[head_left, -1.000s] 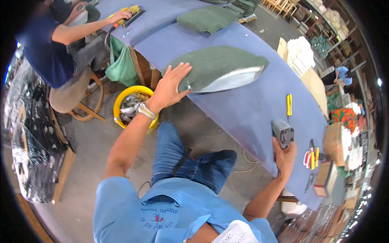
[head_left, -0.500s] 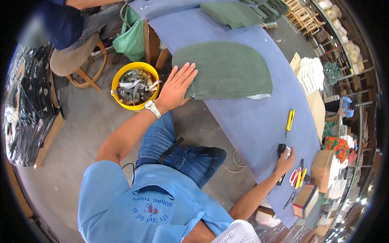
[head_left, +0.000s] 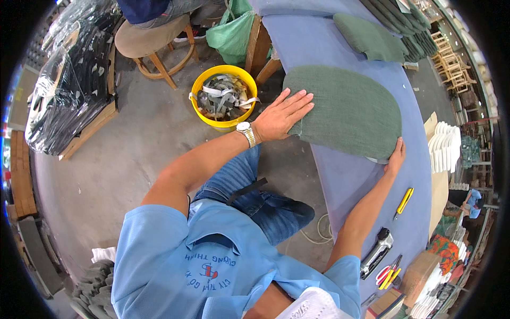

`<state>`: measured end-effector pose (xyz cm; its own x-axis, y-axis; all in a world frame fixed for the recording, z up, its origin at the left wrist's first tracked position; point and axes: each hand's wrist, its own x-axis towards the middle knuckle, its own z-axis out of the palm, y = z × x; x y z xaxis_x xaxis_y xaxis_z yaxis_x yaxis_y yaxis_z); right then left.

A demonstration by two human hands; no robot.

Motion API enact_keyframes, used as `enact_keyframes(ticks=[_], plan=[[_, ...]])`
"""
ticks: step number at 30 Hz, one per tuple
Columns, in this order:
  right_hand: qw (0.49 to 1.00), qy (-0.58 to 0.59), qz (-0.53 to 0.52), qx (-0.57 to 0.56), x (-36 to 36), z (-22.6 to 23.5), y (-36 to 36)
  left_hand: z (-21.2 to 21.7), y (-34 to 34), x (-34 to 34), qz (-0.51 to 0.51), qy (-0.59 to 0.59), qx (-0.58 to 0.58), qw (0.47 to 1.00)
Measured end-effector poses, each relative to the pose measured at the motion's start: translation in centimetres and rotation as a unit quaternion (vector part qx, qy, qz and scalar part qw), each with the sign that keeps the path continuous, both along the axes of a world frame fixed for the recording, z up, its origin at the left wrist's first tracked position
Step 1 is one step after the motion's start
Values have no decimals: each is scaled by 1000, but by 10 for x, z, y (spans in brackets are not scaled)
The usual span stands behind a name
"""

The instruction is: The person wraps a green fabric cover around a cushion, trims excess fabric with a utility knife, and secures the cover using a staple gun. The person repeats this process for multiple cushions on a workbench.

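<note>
A half-round seat cushion of coarse green woven fabric (head_left: 348, 110) lies flat on the blue-covered desk (head_left: 350, 181). The left hand (head_left: 281, 114) rests on its nine o'clock edge, fingers spread flat, gripping nothing. The right hand (head_left: 396, 154) presses its five o'clock rim, fingers straight. A metal staple gun (head_left: 376, 252) lies nearer. At ten o'clock stands a yellow plastic bucket of fabric scraps (head_left: 223, 98).
</note>
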<state>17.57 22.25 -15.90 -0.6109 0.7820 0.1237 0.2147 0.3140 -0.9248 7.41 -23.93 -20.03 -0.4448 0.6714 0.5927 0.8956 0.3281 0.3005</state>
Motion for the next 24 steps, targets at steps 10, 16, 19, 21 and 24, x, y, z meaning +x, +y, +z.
enact_keyframes(ticks=[10,16,19,21,24], plan=[[981,130,-144,-6,170,23,-129,79,-25,-65,-108,-71,-130,983],[967,170,-173,-81,225,10,-219,126,-9,-88,-116,18,-304,945],[975,63,-202,72,225,-5,-226,109,-28,-78,-95,-19,-321,942],[973,61,-207,81,231,-11,-225,93,-25,-61,-67,4,-324,944],[972,66,-200,102,239,-9,-228,101,-12,-17,-70,40,-344,935]])
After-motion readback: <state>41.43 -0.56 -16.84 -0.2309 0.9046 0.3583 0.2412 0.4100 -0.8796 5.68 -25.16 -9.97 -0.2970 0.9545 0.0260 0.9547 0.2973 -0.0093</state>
